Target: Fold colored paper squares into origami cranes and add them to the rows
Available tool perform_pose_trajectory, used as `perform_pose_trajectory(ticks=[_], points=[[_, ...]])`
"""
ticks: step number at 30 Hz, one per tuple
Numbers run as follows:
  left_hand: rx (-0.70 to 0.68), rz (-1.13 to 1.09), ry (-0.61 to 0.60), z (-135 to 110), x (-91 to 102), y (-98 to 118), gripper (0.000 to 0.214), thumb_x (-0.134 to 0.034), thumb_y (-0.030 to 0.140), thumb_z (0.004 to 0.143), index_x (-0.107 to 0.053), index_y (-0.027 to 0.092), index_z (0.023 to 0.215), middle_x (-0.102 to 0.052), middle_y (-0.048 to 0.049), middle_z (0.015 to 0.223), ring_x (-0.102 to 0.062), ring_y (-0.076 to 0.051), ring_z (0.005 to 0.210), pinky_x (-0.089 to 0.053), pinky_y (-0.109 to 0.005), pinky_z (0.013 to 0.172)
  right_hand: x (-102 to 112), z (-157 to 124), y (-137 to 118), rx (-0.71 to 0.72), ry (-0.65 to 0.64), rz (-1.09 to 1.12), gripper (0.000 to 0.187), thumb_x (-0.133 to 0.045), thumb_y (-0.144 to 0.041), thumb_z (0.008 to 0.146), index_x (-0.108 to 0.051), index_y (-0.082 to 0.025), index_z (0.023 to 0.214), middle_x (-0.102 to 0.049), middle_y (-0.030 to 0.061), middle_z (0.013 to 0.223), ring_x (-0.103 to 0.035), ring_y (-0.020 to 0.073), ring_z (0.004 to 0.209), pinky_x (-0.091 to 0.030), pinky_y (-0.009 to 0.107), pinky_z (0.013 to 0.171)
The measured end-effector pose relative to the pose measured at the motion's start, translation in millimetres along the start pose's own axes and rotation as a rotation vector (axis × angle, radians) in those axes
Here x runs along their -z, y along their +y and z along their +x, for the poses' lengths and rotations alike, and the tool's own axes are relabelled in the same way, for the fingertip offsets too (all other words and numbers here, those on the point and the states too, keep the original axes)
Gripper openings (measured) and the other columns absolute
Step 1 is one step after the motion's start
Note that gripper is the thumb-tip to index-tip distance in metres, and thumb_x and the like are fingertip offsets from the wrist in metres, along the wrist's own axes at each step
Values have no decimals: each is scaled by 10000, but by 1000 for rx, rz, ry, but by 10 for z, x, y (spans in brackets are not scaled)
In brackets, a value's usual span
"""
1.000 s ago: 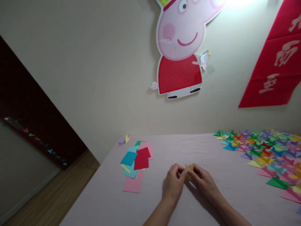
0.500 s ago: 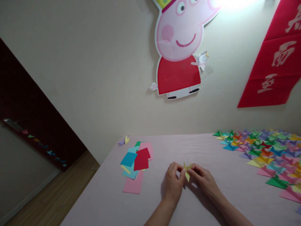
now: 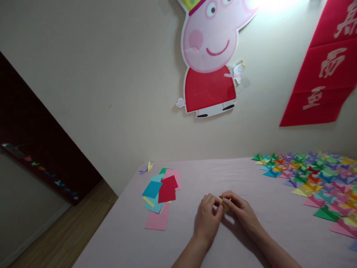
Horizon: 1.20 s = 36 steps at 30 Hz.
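Note:
A small yellow origami crane (image 3: 226, 207) is pinched between my two hands, just above the pale pink tabletop (image 3: 192, 249). My left hand (image 3: 208, 216) grips its left side with thumb and forefinger. From the right, my right hand (image 3: 241, 210) pinches it, the fingertips of both hands nearly meeting. Most of the yellow paper is covered by the fingers; only a lower flap and small points show.
To the left lie loose paper squares, among them a red sheet (image 3: 167, 190), a blue sheet (image 3: 152, 190) and a pink sheet (image 3: 157, 217). Purple and yellow folded pieces (image 3: 146, 168) sit at the far left corner. Rows of coloured paper cranes (image 3: 315, 178) fill the right side.
My hands have drawn closer together and turned the yellow crane, so less of it shows. My right fingers now reach over its top. The view has shifted slightly.

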<state>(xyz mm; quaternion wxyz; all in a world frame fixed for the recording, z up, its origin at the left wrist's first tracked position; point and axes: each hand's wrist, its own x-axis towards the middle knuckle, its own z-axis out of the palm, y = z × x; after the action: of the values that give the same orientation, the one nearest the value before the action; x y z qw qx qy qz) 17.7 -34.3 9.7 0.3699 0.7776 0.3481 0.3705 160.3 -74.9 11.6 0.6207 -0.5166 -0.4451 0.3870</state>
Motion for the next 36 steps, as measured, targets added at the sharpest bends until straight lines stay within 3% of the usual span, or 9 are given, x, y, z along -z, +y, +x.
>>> perform_pose_trajectory(ticks=[3,9,18,23,28,36], points=[[-39,70,-16,-12,-6,31,118,-545,166,905,-541,214,798,-581,13,848,-512,-174,837,-376,-291,763,17,4,16,33,7,-5,371,-739,-547,730,-680,-194,631,-607,28,734,-562,204,734,-454,330,699],[-49,66,-23,-12,-33,39,102,-583,166,881,-552,211,794,-601,16,840,-518,-173,824,-369,-299,768,43,1,67,36,23,58,343,-753,-483,738,-622,-192,612,-532,-13,678,-498,161,676,-423,276,648],[67,-60,27,19,-19,-2,140,-582,214,886,-571,202,746,-592,6,801,-526,-172,791,-374,-284,721,28,-1,134,-113,1,118,408,-736,-574,724,-705,-204,894,-644,14,792,-586,209,777,-470,310,716],[83,-82,71,20,-12,-23,169,-565,255,907,-565,202,747,-584,2,810,-530,-169,801,-377,-274,709,-41,-8,4,-100,-61,54,400,-779,-562,672,-685,-191,790,-645,12,733,-578,200,728,-466,310,694],[113,-103,94,17,-21,-52,188,-578,301,910,-565,199,752,-568,5,811,-520,-163,786,-377,-263,693,-21,2,48,-93,-19,-34,446,-760,-597,666,-620,-181,586,-559,-18,582,-483,150,591,-398,274,575],[145,-146,15,14,-26,-11,190,-608,323,894,-590,193,756,-555,30,757,-499,-138,703,-377,-244,653,40,19,72,-73,10,-57,435,-760,-587,672,-645,-176,588,-596,-2,610,-513,163,623,-415,285,608]])
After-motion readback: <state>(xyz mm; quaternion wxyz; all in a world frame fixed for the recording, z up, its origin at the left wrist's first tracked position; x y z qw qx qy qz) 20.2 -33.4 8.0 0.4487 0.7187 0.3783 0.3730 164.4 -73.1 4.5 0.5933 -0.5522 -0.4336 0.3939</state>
